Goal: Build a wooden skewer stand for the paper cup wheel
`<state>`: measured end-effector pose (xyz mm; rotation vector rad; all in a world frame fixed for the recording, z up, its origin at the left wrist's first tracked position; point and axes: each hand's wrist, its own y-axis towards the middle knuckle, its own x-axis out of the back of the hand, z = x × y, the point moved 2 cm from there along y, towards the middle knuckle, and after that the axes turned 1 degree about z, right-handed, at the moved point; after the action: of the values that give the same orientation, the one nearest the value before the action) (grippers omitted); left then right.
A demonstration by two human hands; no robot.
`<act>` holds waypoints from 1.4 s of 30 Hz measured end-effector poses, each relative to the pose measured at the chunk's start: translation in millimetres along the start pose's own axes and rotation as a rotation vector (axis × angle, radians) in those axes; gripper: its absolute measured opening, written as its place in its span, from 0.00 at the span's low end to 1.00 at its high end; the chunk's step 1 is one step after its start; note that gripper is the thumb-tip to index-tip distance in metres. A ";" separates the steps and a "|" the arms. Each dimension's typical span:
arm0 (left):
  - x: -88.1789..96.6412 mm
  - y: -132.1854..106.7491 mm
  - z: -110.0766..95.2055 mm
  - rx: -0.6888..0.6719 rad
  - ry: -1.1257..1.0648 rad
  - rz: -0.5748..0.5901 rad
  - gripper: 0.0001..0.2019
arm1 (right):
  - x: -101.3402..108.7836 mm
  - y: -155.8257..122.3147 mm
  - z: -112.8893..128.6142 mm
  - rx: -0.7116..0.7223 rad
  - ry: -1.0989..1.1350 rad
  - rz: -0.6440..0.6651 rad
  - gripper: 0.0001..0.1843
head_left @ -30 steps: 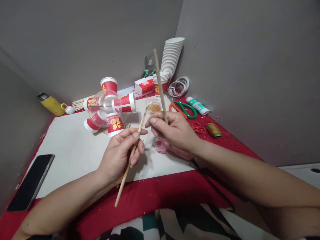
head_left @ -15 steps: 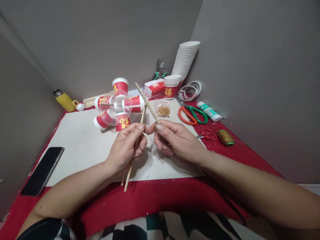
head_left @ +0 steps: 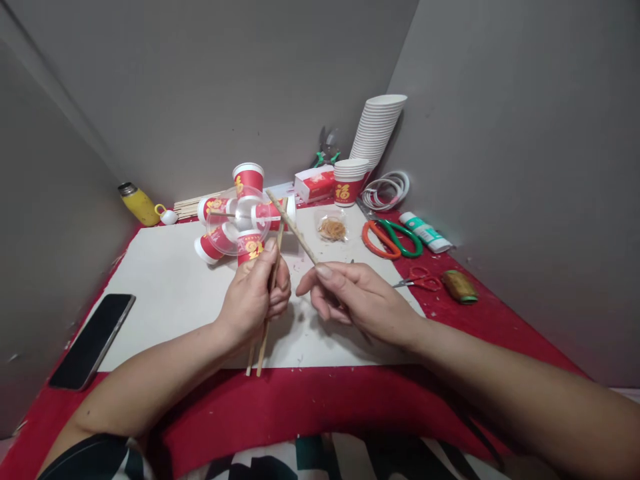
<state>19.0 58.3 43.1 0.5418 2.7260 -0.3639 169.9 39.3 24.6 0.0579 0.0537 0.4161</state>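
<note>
My left hand [head_left: 260, 287] is closed around a pair of thin wooden sticks [head_left: 263, 343], whose lower ends stick out below the fist and whose tops rise above the thumb. Between thumb and fingers, my right hand [head_left: 345, 293] pinches another wooden stick [head_left: 295, 230], slanting up to the left across the tops of the others. Just beyond my left hand stands an assembly of red and white paper cups [head_left: 249, 180] around a clear plastic disc [head_left: 217, 240]. A small bag of rubber bands [head_left: 332, 229] lies past my right hand on the white sheet [head_left: 165, 287].
At left are a phone [head_left: 95, 340] and a yellow bottle [head_left: 139, 203]. Stacked cups [head_left: 380, 127], a red box [head_left: 315, 183] and coiled cable [head_left: 385, 192] stand behind. Large scissors handles [head_left: 381, 239], small red scissors [head_left: 425, 279], a white-green roll [head_left: 426, 232] and a thread spool [head_left: 460, 287] lie right.
My hands have moved apart a little. The left-hand sticks now stand more upright, with the left thumb raised along them. The view has shifted slightly.
</note>
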 end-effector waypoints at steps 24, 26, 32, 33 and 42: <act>-3.6 -3.1 19.1 0.121 0.125 0.091 0.21 | 15.9 6.1 9.6 0.104 0.160 -0.380 0.17; -4.0 -3.1 22.7 0.157 0.132 0.121 0.22 | 16.5 6.0 7.8 0.109 0.115 -0.354 0.15; -2.7 -2.9 25.1 0.192 0.146 0.128 0.21 | 15.4 4.6 5.5 0.162 0.008 -0.325 0.17; -2.4 -2.9 25.1 0.191 0.151 0.127 0.21 | 14.6 4.3 6.5 0.178 -0.009 -0.320 0.17; 2.3 -1.3 25.8 0.236 0.140 0.199 0.18 | 5.4 -0.7 6.5 0.236 -0.032 -0.251 0.15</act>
<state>23.6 49.9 19.1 0.9259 2.7447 -0.6207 175.5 40.6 30.8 0.2876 0.0771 0.1557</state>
